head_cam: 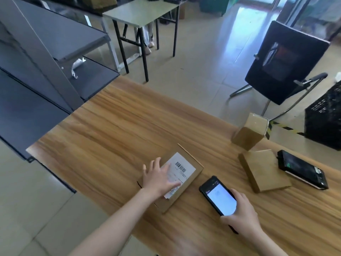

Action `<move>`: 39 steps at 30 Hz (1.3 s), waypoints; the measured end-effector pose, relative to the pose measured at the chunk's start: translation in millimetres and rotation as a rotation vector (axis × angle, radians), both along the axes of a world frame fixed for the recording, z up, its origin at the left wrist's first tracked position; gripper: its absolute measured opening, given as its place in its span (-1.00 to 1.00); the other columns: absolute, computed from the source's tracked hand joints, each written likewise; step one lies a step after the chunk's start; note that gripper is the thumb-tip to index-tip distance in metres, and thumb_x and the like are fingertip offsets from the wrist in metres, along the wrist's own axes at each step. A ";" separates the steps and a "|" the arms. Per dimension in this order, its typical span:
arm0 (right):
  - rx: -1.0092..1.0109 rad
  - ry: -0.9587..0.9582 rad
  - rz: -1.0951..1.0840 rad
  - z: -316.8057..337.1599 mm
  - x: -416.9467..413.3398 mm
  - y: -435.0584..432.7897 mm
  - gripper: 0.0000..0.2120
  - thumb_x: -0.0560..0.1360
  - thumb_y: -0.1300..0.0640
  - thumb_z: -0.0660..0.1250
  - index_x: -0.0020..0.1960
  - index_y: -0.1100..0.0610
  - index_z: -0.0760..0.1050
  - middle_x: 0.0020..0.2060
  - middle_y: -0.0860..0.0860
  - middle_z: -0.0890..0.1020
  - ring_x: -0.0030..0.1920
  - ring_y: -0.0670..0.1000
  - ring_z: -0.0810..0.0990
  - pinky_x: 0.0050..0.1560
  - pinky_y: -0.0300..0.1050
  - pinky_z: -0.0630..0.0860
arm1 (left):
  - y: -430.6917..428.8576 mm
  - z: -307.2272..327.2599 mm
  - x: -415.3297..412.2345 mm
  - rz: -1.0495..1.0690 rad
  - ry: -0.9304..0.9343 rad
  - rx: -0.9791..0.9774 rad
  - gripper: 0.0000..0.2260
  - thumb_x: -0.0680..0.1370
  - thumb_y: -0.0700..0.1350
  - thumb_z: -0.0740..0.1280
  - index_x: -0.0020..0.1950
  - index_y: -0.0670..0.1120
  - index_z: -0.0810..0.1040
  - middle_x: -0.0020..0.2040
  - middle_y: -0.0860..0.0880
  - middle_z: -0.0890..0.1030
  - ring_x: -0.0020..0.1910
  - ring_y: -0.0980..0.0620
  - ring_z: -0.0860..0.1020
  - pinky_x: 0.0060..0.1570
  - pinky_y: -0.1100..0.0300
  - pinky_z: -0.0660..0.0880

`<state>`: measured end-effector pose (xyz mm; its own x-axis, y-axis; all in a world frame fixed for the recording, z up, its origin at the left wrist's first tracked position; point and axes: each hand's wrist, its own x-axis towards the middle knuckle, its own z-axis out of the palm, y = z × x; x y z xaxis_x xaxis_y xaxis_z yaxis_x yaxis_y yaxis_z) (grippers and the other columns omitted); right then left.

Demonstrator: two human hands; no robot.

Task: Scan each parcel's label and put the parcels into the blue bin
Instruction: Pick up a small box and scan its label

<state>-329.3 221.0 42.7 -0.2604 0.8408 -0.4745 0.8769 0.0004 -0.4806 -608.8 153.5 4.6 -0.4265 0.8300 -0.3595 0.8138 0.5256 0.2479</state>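
Head cam, left to right: grey shelves [36,71], then the wooden tabletop [129,135]. The left hand [160,177] lies flat, fingers spread, on the label [181,168] of a flat cardboard parcel [182,194]. Just beside it, the right hand [241,213] is wrapped round a phone [218,195] with its screen lit. Further right are a plain flat box [265,170], a taller box [249,133] behind it, and a black handheld [302,169]. A black crate [324,119] sits on the floor; can't tell what's inside.

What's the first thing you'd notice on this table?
Probably the glowing handheld scanner, gripped by the right hand on the near side of the wooden table. Just left of it, the left hand lies flat on a cardboard parcel with a white barcode label. Further right wait a standing parcel and a flat parcel.
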 end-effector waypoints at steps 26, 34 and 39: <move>0.077 -0.027 0.102 9.8 -40.9 14.2 -0.02 0.16 -0.01 0.53 0.48 -0.12 0.15 0.33 -0.19 0.34 0.25 -0.09 0.42 0.20 -0.02 0.35 | 11.0 14.3 -23.9 -0.388 0.062 -0.385 0.21 0.27 0.28 0.53 0.51 0.21 -0.41 0.47 -0.16 -0.53 0.48 -0.26 -0.43 0.35 -0.47 -0.19; 0.092 -0.042 0.141 9.7 -39.4 13.2 -0.01 0.14 -0.03 0.49 0.49 -0.13 0.13 0.33 -0.22 0.33 0.26 -0.13 0.40 0.16 -0.09 0.32 | 9.5 13.0 -97.2 -0.436 0.176 -0.282 -0.10 0.53 -0.30 0.31 0.54 0.28 -0.23 0.58 0.07 -0.31 0.56 -0.06 -0.27 0.47 -0.32 -0.06; 0.124 -0.064 0.178 12.8 -43.0 17.2 -0.02 0.16 0.00 0.53 0.48 -0.13 0.14 0.32 -0.19 0.35 0.27 -0.11 0.38 0.20 -0.08 0.33 | 4.8 4.4 -102.8 0.107 -0.128 0.052 -0.13 0.34 0.21 0.50 0.55 0.21 0.12 0.60 0.02 -0.19 0.56 -0.06 -0.22 0.50 -0.22 -0.06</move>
